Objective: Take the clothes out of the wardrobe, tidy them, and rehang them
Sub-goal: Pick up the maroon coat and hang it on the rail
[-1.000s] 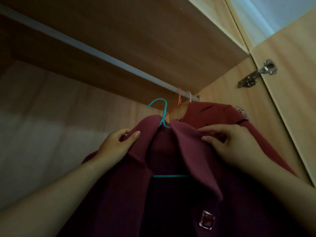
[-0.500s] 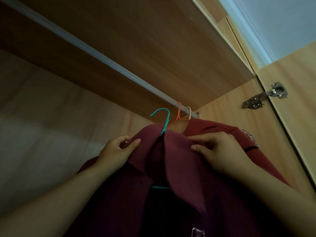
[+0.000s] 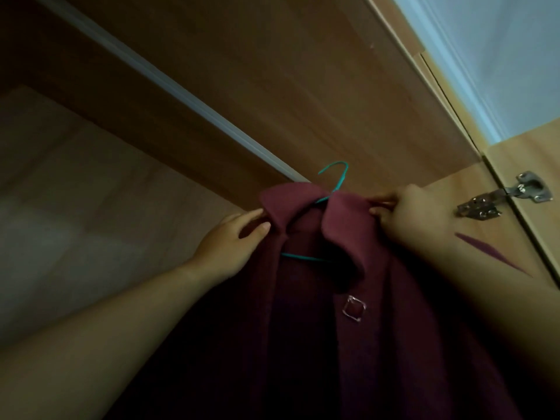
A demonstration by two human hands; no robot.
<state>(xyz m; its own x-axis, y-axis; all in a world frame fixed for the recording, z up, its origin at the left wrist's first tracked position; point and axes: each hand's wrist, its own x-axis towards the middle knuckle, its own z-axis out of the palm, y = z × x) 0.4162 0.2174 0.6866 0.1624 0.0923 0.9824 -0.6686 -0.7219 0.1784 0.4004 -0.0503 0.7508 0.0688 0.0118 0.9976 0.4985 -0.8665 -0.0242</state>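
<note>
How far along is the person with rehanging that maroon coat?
Done: the maroon coat sits on its teal hanger, collar folded down. In hand: left hand and right hand hold its shoulders up by the wardrobe rail. Left: hooking it on; whether it has caught is unclear.

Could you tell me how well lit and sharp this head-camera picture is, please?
Head view: dim inside the wardrobe, the maroon coat nearly black low down; head view: brightest at the pale wall upper right, and the metal hinge glints.
</note>
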